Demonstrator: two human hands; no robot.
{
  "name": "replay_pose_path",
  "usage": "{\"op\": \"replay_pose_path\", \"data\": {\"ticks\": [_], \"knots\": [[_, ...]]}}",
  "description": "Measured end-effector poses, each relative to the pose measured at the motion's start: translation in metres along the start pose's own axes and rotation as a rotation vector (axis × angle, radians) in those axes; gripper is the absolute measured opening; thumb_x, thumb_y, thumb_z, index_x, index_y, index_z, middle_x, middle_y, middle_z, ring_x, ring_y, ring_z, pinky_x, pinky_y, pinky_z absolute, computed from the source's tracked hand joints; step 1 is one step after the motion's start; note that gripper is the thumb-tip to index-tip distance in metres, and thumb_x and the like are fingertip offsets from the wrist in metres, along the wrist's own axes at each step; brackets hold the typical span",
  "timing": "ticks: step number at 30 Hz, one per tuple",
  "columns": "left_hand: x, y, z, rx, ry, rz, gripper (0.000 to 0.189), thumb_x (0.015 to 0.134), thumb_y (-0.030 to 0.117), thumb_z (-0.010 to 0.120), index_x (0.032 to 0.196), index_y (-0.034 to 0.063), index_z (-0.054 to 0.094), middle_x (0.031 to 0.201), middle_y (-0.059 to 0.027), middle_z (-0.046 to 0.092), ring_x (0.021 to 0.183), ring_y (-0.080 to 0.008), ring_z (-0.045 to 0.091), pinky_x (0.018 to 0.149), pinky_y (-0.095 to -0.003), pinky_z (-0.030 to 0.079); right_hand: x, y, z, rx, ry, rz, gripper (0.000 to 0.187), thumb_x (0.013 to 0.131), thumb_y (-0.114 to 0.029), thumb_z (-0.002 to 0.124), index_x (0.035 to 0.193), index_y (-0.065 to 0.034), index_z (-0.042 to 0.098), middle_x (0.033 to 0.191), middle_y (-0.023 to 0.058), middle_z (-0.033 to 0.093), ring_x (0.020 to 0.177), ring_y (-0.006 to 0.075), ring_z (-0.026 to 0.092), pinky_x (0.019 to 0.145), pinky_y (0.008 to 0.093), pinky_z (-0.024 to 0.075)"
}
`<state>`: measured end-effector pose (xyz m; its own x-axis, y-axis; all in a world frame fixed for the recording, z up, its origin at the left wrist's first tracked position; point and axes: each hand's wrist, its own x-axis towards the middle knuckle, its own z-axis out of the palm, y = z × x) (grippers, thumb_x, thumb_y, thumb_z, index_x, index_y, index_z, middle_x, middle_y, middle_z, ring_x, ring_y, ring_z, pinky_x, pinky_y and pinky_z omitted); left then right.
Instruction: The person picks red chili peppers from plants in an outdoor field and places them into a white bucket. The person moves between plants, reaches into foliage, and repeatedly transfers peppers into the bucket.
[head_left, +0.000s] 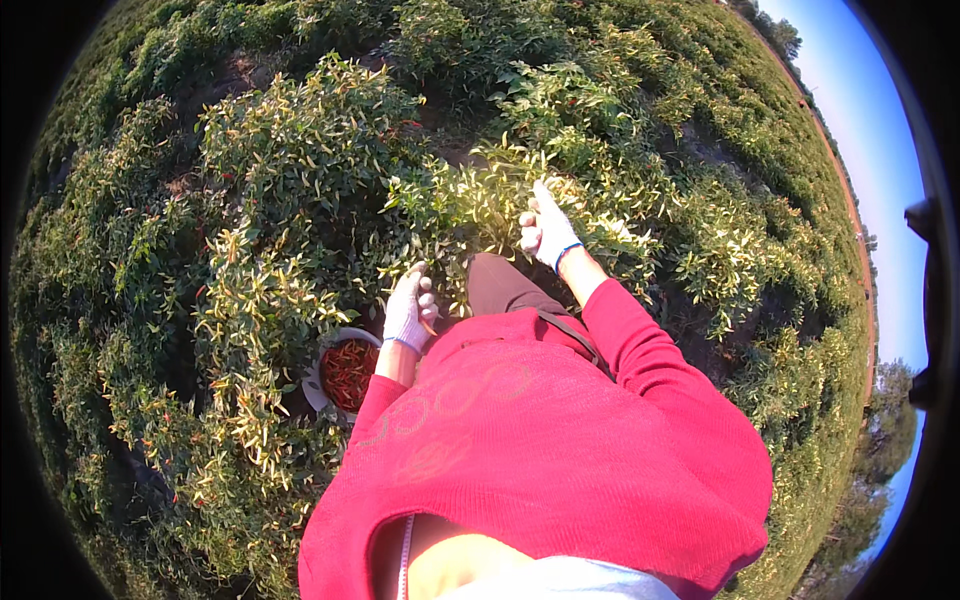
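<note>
My left hand (409, 313), in a white knit glove, has its fingers curled, and an orange-red chili pepper (428, 328) pokes out below them. Just beside that wrist sits a white bucket (313, 390) holding many picked red chilies (349, 375). My right hand (551, 227), gloved the same way with a blue cuff edge, reaches into a chili plant (495, 191) bearing pale yellow-green pods. Its fingers are bent, with thumb and forefinger toward the foliage. Whether anything lies inside the right palm is hidden.
Dense chili plants (262, 285) surround me on all sides, some pressing close to the bucket. My bent knee in dark trousers (510, 285) is between the hands. Darker gaps of soil (457, 150) show between plants. A dirt strip (847, 187) and trees (889, 420) edge the field at right.
</note>
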<state>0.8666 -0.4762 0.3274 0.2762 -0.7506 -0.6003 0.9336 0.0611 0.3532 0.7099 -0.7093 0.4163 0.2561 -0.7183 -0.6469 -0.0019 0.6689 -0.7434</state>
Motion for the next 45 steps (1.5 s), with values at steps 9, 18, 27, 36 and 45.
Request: {"op": "replay_pose_path", "data": {"ticks": [9,18,27,36,45], "knots": [[-0.009,-0.008,0.013,1.192,0.178,0.585,0.044,0.099,0.039,0.064,0.126,0.0042,0.06,0.099,-0.0106,0.073,0.077,-0.0208,0.069,0.072,-0.0333,0.055,0.03,0.132,0.071,0.193,-0.317,0.571,0.044,0.098,-0.052,0.065,0.099,-0.0079,0.06,0.082,0.0079,0.064,0.069,0.0246,0.063,0.063,0.0387,0.0571],[0.01,-0.031,-0.099,1.637,0.391,0.322,0.033,0.095,0.024,0.052,0.113,-0.0014,0.063,0.095,-0.0286,0.071,0.089,-0.044,0.07,0.077,-0.0523,0.055,-0.003,0.223,0.121,-0.354,-0.537,0.415,0.028,0.097,-0.029,0.067,0.108,-0.0038,0.068,0.101,0.009,0.071,0.092,0.0187,0.065,0.078,0.0349,0.0529],[-0.004,-0.045,-0.211,0.446,0.82,-0.16,0.024,0.101,0.031,0.049,0.097,0.0095,0.06,0.07,-0.0002,0.058,0.049,-0.0109,0.049,0.042,-0.0264,0.037,0.025,0.205,0.092,-1.084,-1.013,0.418,0.051,0.098,-0.035,0.065,0.137,-0.0038,0.058,0.125,0.0087,0.066,0.115,0.0183,0.062,0.096,0.0326,0.0508],[-0.005,-0.006,-0.301,0.398,1.265,-0.133,0.085,0.087,0.053,0.075,0.152,0.0074,0.043,0.138,-0.0167,0.057,0.117,-0.0317,0.059,0.089,-0.0514,0.053,0.125,0.209,0.007,-1.604,-1.015,0.205,0.059,0.094,-0.044,0.06,0.14,-0.006,0.058,0.13,0.0191,0.068,0.123,0.0354,0.063,0.108,0.0406,0.0462],[0.103,-0.096,-0.276,0.265,1.005,-0.326,0.044,0.101,0.034,0.06,0.137,0.0091,0.06,0.124,-0.0056,0.068,0.1,-0.0187,0.069,0.084,-0.0364,0.057,0.309,0.221,0.084,-2.559,-1.456,-0.349,0.067,0.086,-0.017,0.062,0.152,-0.0246,0.048,0.149,0.0104,0.054,0.127,0.0331,0.06,0.105,0.0459,0.0505]]}}
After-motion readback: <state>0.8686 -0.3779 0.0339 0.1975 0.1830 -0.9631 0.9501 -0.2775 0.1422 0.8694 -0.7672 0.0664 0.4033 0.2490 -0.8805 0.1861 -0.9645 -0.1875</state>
